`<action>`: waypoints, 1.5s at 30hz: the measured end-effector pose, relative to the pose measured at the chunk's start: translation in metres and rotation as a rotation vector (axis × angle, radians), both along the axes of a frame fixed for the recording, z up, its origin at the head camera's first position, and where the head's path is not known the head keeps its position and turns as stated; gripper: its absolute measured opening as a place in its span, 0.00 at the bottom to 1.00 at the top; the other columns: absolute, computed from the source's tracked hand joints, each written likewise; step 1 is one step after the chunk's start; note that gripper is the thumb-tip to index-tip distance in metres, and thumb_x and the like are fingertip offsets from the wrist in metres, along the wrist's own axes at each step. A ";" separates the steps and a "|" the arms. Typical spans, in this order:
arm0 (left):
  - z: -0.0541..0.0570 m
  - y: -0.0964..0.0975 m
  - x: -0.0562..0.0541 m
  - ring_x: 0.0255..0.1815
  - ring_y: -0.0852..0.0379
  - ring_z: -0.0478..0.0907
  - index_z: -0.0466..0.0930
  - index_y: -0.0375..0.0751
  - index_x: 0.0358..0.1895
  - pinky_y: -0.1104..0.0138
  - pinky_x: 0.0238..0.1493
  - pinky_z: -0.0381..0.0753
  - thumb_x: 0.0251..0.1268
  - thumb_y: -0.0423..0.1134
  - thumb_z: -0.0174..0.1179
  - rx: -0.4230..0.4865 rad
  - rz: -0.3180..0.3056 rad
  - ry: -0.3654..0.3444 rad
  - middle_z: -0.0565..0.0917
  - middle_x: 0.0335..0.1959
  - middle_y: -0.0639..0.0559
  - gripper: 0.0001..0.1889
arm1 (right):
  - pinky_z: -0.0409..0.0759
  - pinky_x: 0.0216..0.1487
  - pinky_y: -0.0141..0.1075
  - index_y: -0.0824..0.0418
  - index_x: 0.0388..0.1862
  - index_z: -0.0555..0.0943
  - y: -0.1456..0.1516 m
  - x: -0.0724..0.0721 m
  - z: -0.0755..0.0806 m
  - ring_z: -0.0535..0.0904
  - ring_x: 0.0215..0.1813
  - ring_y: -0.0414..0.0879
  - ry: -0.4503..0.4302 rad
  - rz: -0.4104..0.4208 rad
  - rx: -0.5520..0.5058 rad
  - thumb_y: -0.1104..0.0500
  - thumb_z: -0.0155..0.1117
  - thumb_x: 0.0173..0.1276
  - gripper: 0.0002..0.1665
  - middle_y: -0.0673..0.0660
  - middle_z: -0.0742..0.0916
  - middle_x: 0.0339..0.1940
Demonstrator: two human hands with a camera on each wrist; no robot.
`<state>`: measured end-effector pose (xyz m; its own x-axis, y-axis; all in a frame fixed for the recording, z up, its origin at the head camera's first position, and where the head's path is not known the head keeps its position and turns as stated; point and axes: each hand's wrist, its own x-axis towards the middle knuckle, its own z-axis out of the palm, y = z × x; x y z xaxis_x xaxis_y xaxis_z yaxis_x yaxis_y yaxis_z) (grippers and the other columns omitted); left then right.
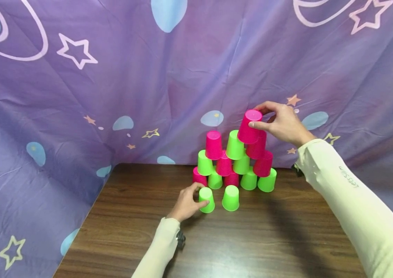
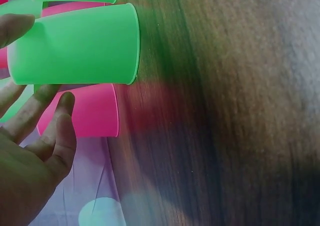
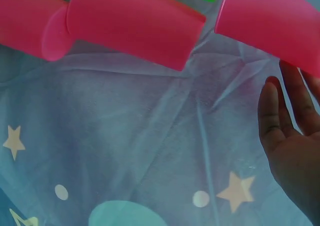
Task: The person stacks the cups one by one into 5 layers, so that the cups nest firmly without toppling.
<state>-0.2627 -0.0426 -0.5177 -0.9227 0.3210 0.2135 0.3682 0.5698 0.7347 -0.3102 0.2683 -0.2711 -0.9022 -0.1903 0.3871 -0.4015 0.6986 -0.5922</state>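
Note:
My right hand grips an upside-down pink cup between thumb and fingers, above the right side of a stack of cups. In the right wrist view a gap shows between this held cup and the pink cup under it. The stack has three rows of upside-down pink and green cups; its top row holds a pink cup, a green cup and a pink cup. My left hand has thumb and fingers around a green cup standing upside down in front of the stack.
Another green cup stands upside down just right of the left hand's cup. The brown wooden table ends at a purple patterned cloth hanging close behind the stack and along the left side.

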 end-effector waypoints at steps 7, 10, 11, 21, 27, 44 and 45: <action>0.003 -0.003 0.003 0.55 0.49 0.83 0.78 0.48 0.55 0.54 0.61 0.79 0.52 0.40 0.75 -0.019 0.005 0.033 0.88 0.50 0.51 0.25 | 0.74 0.37 0.21 0.61 0.57 0.80 0.001 -0.010 -0.003 0.85 0.49 0.58 -0.019 -0.046 -0.001 0.48 0.73 0.62 0.29 0.64 0.87 0.51; 0.009 -0.003 0.004 0.56 0.44 0.82 0.78 0.48 0.55 0.51 0.61 0.77 0.53 0.41 0.75 -0.014 0.012 0.031 0.87 0.52 0.49 0.25 | 0.73 0.36 0.21 0.62 0.58 0.80 0.002 -0.015 -0.004 0.85 0.50 0.59 -0.017 -0.061 0.008 0.47 0.73 0.63 0.30 0.66 0.87 0.51; 0.011 -0.004 0.004 0.57 0.42 0.82 0.78 0.49 0.55 0.50 0.61 0.76 0.53 0.41 0.75 -0.011 0.014 0.028 0.87 0.52 0.49 0.25 | 0.72 0.36 0.21 0.62 0.58 0.80 0.002 -0.016 -0.004 0.85 0.50 0.59 -0.017 -0.066 0.010 0.46 0.72 0.63 0.30 0.66 0.87 0.51; 0.039 -0.003 0.008 0.52 0.49 0.82 0.79 0.48 0.57 0.54 0.57 0.77 0.53 0.43 0.74 -0.014 0.015 0.099 0.86 0.50 0.51 0.26 | 0.72 0.34 0.22 0.63 0.58 0.82 0.002 -0.021 -0.007 0.85 0.46 0.56 0.024 -0.101 0.033 0.46 0.72 0.63 0.31 0.66 0.89 0.48; 0.055 -0.002 0.011 0.45 0.55 0.80 0.79 0.48 0.57 0.63 0.49 0.76 0.53 0.44 0.75 -0.020 0.010 0.167 0.87 0.48 0.52 0.26 | 0.73 0.33 0.23 0.62 0.60 0.81 0.002 -0.019 -0.008 0.85 0.46 0.56 0.016 -0.100 0.034 0.45 0.72 0.63 0.32 0.65 0.89 0.49; 0.099 -0.008 0.004 0.42 0.54 0.79 0.79 0.45 0.57 0.65 0.44 0.79 0.54 0.45 0.74 -0.023 -0.016 0.255 0.88 0.47 0.50 0.26 | 0.75 0.43 0.21 0.62 0.58 0.80 0.015 -0.013 -0.020 0.85 0.51 0.58 0.045 -0.094 -0.052 0.50 0.76 0.60 0.31 0.64 0.88 0.54; 0.103 -0.007 0.002 0.42 0.53 0.79 0.79 0.45 0.57 0.64 0.44 0.80 0.54 0.45 0.74 -0.025 -0.026 0.260 0.88 0.47 0.50 0.26 | 0.75 0.42 0.20 0.62 0.58 0.80 0.016 -0.011 -0.020 0.85 0.50 0.58 0.051 -0.099 -0.058 0.50 0.76 0.60 0.30 0.64 0.88 0.53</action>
<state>-0.2604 -0.0501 -0.4148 -0.8293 0.3520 0.4339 0.5574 0.5744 0.5994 -0.3213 0.2846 -0.2916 -0.8944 -0.0772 0.4406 -0.3627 0.7018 -0.6131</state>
